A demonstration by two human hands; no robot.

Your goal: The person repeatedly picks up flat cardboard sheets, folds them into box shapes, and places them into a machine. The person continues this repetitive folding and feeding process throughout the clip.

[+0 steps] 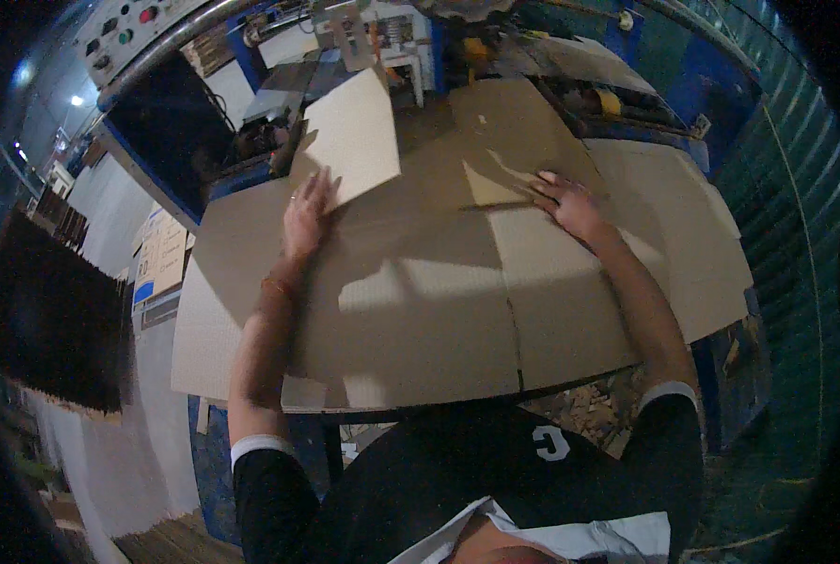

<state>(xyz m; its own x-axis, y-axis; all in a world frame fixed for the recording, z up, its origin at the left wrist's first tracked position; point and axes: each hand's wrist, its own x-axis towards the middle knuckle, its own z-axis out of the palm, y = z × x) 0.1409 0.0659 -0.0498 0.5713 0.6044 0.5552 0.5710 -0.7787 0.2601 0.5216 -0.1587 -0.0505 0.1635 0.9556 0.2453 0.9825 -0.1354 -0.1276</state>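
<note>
Here, over the large cardboard sheet (415, 343): left hand (308, 214), at a pale panel (356, 136), grip impossible to tell; right hand (572, 209), fingers spread, on a brown panel (518, 127).

This looks like a factory workshop: a push-button control panel (130, 36) sits upper left, with blue machinery (171, 132) across the top. Cardboard sheets (420, 291) fill the centre; ribbed green sheeting (800, 244) lines the right.
</note>
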